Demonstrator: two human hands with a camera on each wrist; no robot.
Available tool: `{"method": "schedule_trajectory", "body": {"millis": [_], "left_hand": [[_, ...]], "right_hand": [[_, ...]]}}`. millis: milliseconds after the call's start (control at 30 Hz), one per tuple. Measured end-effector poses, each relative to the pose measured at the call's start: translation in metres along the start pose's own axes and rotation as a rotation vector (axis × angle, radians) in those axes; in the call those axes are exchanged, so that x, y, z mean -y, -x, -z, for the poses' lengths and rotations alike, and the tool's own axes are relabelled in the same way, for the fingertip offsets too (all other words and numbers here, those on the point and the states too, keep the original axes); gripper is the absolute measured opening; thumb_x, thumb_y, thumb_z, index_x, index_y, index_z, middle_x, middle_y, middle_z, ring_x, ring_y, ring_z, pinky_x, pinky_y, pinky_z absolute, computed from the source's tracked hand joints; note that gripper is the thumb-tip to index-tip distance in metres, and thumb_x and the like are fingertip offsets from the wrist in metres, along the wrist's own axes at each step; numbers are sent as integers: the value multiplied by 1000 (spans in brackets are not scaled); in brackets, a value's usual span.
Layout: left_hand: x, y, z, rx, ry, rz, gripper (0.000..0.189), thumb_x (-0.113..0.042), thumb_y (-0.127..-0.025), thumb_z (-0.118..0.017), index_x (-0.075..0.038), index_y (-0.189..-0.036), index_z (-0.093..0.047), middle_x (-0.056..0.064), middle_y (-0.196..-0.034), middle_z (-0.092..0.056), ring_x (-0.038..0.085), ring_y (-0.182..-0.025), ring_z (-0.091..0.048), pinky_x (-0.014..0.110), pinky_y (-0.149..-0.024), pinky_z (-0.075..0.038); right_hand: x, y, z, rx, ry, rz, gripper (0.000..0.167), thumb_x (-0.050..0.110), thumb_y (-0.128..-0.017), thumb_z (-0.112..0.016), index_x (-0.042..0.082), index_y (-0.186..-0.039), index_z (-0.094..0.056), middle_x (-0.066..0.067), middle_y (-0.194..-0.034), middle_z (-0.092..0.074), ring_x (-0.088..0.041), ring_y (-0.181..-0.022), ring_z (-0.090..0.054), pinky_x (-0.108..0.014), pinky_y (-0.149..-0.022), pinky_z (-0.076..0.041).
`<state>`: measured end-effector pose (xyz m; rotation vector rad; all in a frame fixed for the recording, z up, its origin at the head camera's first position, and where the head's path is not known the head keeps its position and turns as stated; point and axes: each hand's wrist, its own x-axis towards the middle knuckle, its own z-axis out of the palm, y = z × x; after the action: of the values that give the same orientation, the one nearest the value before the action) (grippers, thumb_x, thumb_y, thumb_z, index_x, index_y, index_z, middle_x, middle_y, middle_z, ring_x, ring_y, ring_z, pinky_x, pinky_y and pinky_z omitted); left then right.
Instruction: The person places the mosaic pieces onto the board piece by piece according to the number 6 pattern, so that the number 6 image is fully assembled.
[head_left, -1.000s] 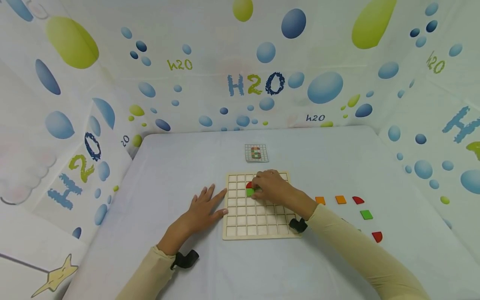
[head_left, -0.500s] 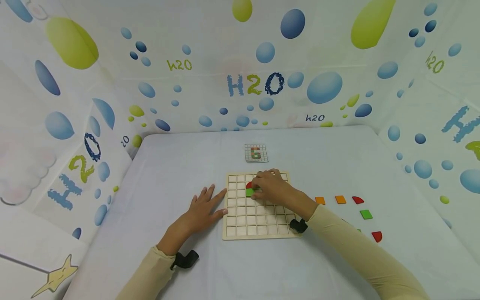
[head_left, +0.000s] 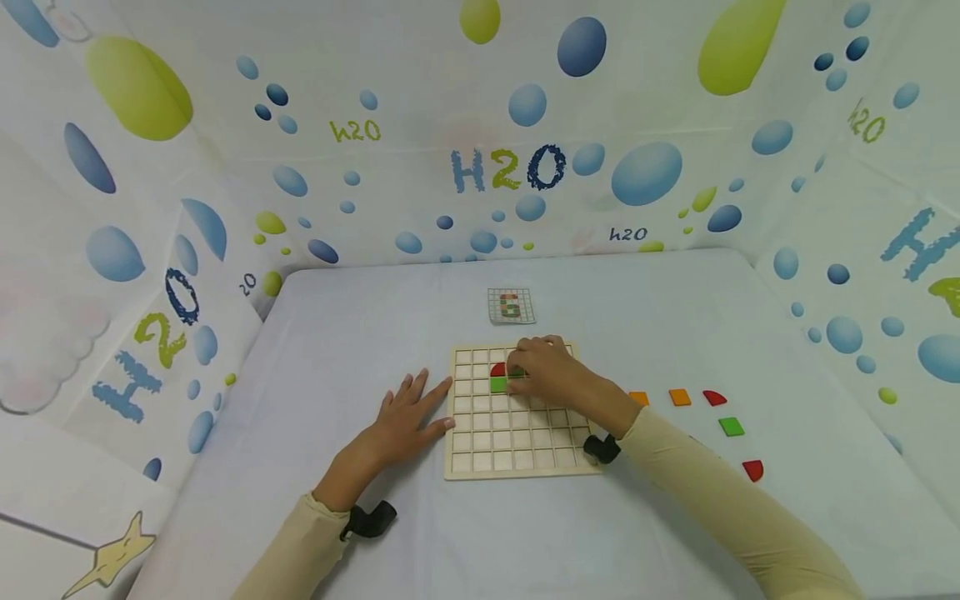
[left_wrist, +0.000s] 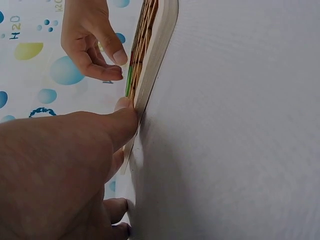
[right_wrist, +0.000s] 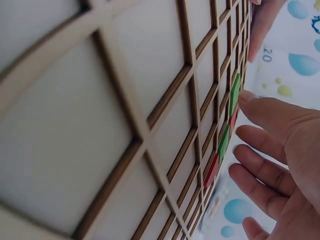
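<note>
Right hand (head_left: 550, 369) just eased slightly rightward; red piece (head_left: 498, 369) shows more, 2nd green tile (head_left: 516, 372) too, beside 1st green tile (head_left: 498, 384). Pieces look seated, so placing seems nearly finished. Right fingers loosely bent, apparently gripping nothing, low over grid board (head_left: 491, 442). Left hand (head_left: 405, 423) spread, thumb touching board's left edge. Exposed pieces lie between hands, nearer right.

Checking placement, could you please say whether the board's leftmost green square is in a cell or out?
In: the head view shows the green square within one cell of the board.
</note>
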<state>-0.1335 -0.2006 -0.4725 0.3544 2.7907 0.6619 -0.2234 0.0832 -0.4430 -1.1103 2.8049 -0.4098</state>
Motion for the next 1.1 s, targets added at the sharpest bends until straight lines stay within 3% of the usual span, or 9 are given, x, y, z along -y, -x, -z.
{"method": "schedule_trajectory", "body": {"millis": [200,333,533,633,733,1100], "left_hand": [[-4,1,5,15,6,-12,71,-42,-108,-59,-18,-168,-30,27,-174,-10,52,-160,-4,74,-124,-6],[-4,2,10,51,-2,-23,71,-41,-108,-59,-17,-168,-29,29,-174,-10,53,-160,-5,75,-123,-8],[-2,-1,12,85,-5,-24,73,-42,-108,-60,-16,-168,-29,30,-173,-10,55,-159,-5,75,-123,-9],[-2,-1,12,87,2,-14,73,-42,-107,-61,-16,-168,-29,29,-174,-9,54,-159,-4,74,-124,-8],[-2,0,12,86,4,-4,74,-42,-107,-60,-17,-169,-28,28,-174,-8,53,-160,-3,73,-124,-7],[1,0,9,65,-7,-4,74,-43,-107,-61,-17,-168,-29,28,-174,-9,53,-160,-4,74,-124,-7]], "right_hand": [[-10,9,7,2,-53,-53,31,37,-98,-78,15,-119,-75,-3,-114,-69,-23,-109,-63,-61,-113,-39],[-23,18,17,-33,-92,-60,29,32,-98,-78,11,-117,-75,-6,-114,-70,-26,-108,-64,-60,-104,-45],[-46,42,35,-82,-216,-117,34,26,-99,-76,3,-124,-71,-12,-122,-69,-33,-119,-63,-63,-109,-41],[-56,55,43,-100,-256,-157,35,23,-99,-77,2,-126,-70,-15,-124,-68,-36,-121,-63,-59,-110,-46],[-67,68,48,-118,-266,-188,36,20,-98,-78,2,-127,-69,-16,-124,-68,-37,-121,-63,-55,-105,-52],[-87,113,53,-159,-292,-293,38,23,-100,-76,1,-130,-67,-19,-130,-67,-40,-125,-61,-59,-107,-50]]}}
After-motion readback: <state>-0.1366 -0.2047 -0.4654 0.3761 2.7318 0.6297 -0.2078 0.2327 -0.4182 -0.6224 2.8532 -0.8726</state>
